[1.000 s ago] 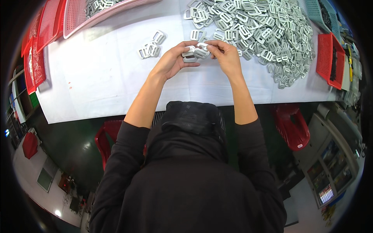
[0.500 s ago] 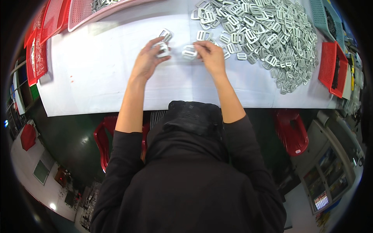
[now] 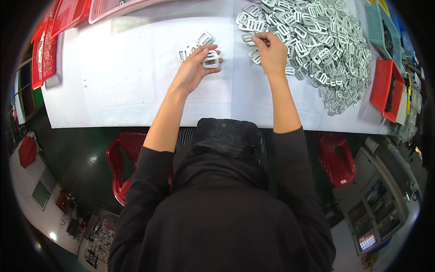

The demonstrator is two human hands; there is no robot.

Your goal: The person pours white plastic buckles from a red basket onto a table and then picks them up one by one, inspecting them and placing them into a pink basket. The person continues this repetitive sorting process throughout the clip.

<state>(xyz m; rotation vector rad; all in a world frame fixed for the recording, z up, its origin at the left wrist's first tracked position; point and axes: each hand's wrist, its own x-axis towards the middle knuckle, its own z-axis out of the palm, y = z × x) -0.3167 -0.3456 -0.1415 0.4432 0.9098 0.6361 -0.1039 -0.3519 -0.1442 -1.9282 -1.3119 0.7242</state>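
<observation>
Beyond the middle of the white-covered table, my left hand [image 3: 194,70] grips a silver metal slide buckle [image 3: 211,59] between thumb and fingers; whether more are stacked in it I cannot tell. Just past its fingertips lies a loose buckle [image 3: 205,38], and another buckle [image 3: 183,55] shows beside the knuckles. My right hand [image 3: 274,55], thumb and forefinger pinched, has hold of a similar buckle [image 3: 248,38] at the left edge of a large pile of buckles [image 3: 312,43]. A few buckles under that hand are partly covered.
Red baskets [image 3: 44,59] and a pink basket [image 3: 102,13] line the far left. At the right edge stand a red basket [image 3: 383,84] and a grey-blue basket [image 3: 377,27] with dark items. Red plastic chairs [image 3: 118,167] are below the table edge.
My right hand has moved from the middle to the right, to the pile's edge. My left hand has shifted right with a buckle, and a loose buckle now shows on its left.
</observation>
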